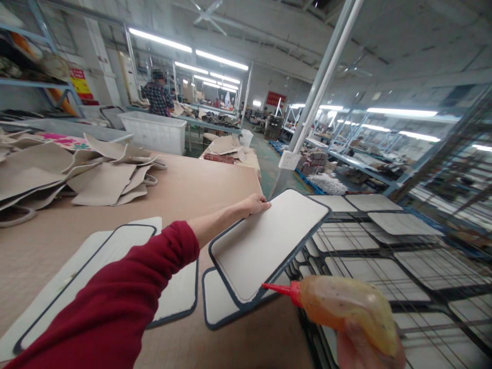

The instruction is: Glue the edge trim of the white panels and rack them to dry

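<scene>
My left hand (pixel 257 204) grips the far edge of a pale rectangular panel (pixel 271 241) with rounded corners and a dark border, holding it tilted above the table. Wrapped round a squeeze bottle (pixel 346 307) of amber liquid is my right hand (pixel 365 346), at the lower right. The bottle's red nozzle (pixel 277 288) points left, its tip at the panel's near edge; whether it touches I cannot tell. Another dark-edged panel (pixel 219 297) lies partly hidden beneath the held one. More panels (pixel 175 294) lie on the table behind my left sleeve.
Beige cut pieces (pixel 103 179) are heaped on the left of the brown table (pixel 215 177). A wire rack (pixel 384 256) with several pale panels stands right, beside a slanting metal post (pixel 307 123). Behind the table are a white bin (pixel 154 130) and a person (pixel 158 97).
</scene>
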`<state>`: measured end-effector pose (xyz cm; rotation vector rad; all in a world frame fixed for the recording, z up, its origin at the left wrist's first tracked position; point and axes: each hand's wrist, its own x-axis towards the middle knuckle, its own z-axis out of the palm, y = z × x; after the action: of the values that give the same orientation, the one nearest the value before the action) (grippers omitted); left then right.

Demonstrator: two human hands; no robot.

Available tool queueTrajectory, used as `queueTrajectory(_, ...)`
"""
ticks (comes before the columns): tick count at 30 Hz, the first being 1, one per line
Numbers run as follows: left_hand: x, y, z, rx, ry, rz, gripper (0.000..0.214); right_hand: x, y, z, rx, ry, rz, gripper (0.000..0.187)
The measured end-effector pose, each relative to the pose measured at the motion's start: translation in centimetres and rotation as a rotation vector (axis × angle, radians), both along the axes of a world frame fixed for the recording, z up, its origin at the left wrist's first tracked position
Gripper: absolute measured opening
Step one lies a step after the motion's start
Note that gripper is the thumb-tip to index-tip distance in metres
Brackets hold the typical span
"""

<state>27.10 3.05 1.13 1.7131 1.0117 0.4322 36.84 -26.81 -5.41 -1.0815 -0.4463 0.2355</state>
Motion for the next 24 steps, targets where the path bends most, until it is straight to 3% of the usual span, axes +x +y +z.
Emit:
queueTrajectory(10,0.4,0.9,-0.2,0.01,0.007,0.03,0.015,0.5,-0.7,-1.1,-0.106,-0.071,0.031,0.063)
queueTrajectory(16,0.3,1.0,-0.1,-0.019,-0.008,0.051,0.017,0.4,-0.7,-1.5,-0.047,-0.117,0.037,0.058)
queueTrajectory(24,-0.1,1.2,0.1,-0.07,-0.051,0.083,0.017,-0.2,-0.4,-1.3,-0.032,-0.024,0.002,0.063)
